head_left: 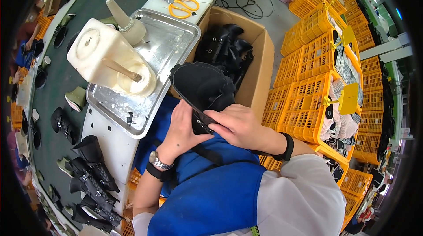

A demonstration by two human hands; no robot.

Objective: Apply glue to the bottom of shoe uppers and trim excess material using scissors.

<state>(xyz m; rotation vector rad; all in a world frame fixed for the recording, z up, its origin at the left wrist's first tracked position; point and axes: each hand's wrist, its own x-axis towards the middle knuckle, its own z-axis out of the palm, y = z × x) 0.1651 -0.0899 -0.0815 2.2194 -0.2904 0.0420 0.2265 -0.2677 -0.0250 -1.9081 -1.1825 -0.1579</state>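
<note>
Both hands hold a black boot upper (198,81) in front of my blue apron, its wide opening turned up and away from me. My left hand (179,129) grips the lower left edge, with the thumb stretched under it toward the right. My right hand (238,126) pinches the right edge near small metal fittings, thumb and fingers closed on the black material. The far part of the upper overlaps an open cardboard box (261,68), where more black buckled boot uppers (220,44) lie heaped.
To the left, a metal tray (174,37) carries a cut-open white jug (94,53) with a wooden-handled brush (121,68) and a cone-topped bottle (132,29). Yellow-handled scissors (183,7) lie beyond. Black boots (94,161) rest on the green belt (53,95). Yellow crates (304,108) stand right.
</note>
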